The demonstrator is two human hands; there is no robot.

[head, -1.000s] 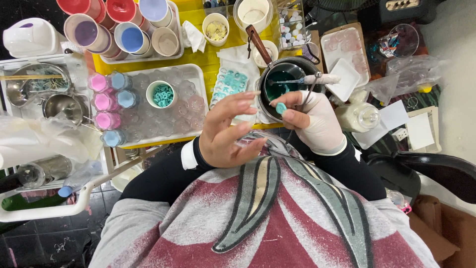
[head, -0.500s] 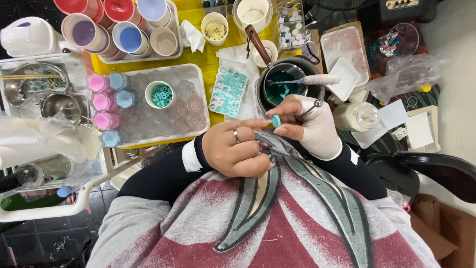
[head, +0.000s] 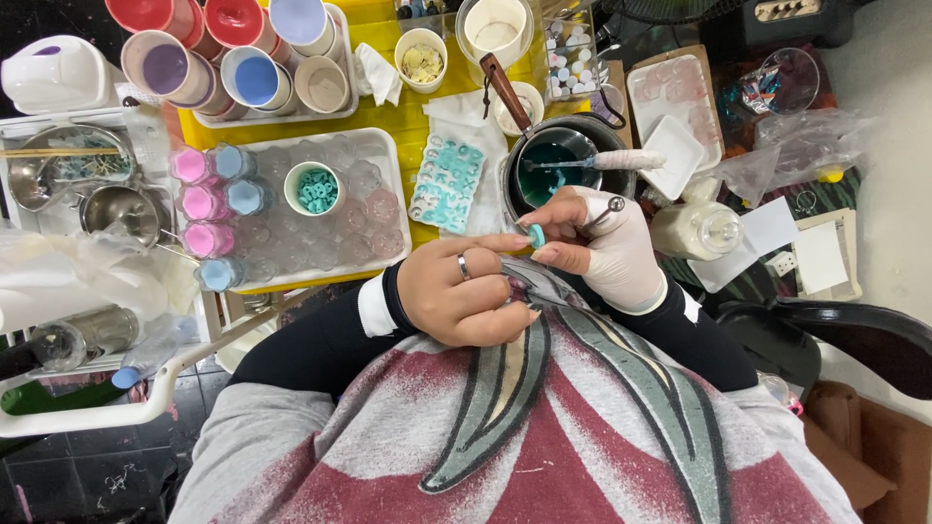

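Hands meeting just below the dark pot of teal liquid: left hand, bare and ringed, and gloved right hand together pinch a small teal piece; the right also grips a thin metal tool.

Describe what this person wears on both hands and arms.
The left hand is bare, with a silver ring on one finger. The right hand wears a thin white glove. Both arms have black sleeves with white cuffs at the wrists.
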